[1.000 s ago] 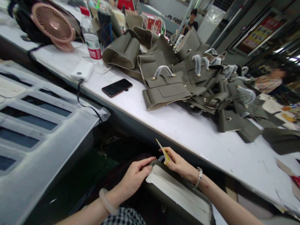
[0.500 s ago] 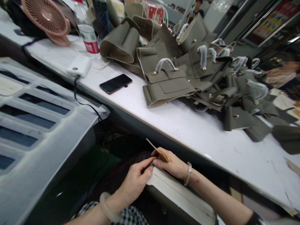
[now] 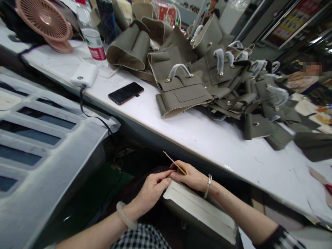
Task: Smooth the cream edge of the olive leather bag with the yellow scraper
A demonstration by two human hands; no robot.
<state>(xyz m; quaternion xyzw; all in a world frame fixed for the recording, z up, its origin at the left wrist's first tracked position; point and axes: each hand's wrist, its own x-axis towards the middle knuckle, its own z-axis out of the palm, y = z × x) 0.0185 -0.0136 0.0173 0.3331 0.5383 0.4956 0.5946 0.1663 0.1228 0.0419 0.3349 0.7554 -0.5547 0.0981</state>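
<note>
Below table edge (image 3: 181, 147), both hands pinch the bag panel's (image 3: 199, 211) near end.

olive bag panel (image 3: 199, 211) | pale lining up, flat on lap | thin yellow tool (image 3: 174, 162) | tilted above its corner

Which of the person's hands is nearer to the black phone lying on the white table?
Left. The left hand sits below the phone, closer to its side; the right hand, holding a thin stick, lies further right.
</note>
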